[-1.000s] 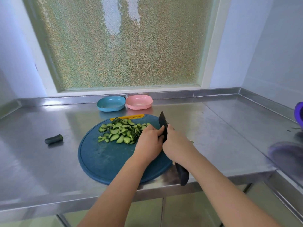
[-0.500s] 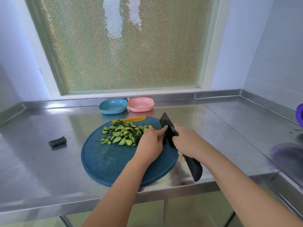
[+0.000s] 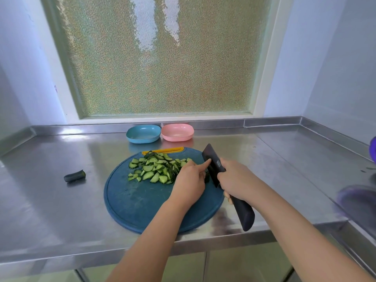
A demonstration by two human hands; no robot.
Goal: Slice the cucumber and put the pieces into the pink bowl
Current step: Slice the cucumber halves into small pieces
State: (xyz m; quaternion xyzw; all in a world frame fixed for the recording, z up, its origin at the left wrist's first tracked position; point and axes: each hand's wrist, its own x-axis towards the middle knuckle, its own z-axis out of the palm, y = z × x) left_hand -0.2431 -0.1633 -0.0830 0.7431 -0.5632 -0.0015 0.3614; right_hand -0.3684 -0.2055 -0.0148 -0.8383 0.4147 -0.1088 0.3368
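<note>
— Where are the hands?

— Both are over the right side of the round blue cutting board (image 3: 140, 202), forearms coming in from the bottom of the frame. The right hand (image 3: 237, 179) is wrapped tight round the dark handle of the knife (image 3: 212, 164). The handle's end juts out below the wrist, and the black blade tilts up and away toward the upper centre.

— And the left hand?

— The left hand (image 3: 190, 181) lies knuckles up just left of the blade. Its fingers are curled down on a dark green cucumber stub (image 3: 207, 177) that peeps out between hand and blade. Its index finger is stretched straight, with the tip touching the flat of the blade.

— The cut pieces?

— The cucumber slices (image 3: 155, 167) lie heaped on the far half of the board, left of that hand and touching it. None are in the pink bowl (image 3: 177, 132), which sits beyond the board near the back edge of the steel worktop (image 3: 61, 210), just beside a blue bowl (image 3: 143, 133).

— Anything else?

— A dark cucumber end (image 3: 74, 176) lies alone on the worktop, well left of the board.
</note>
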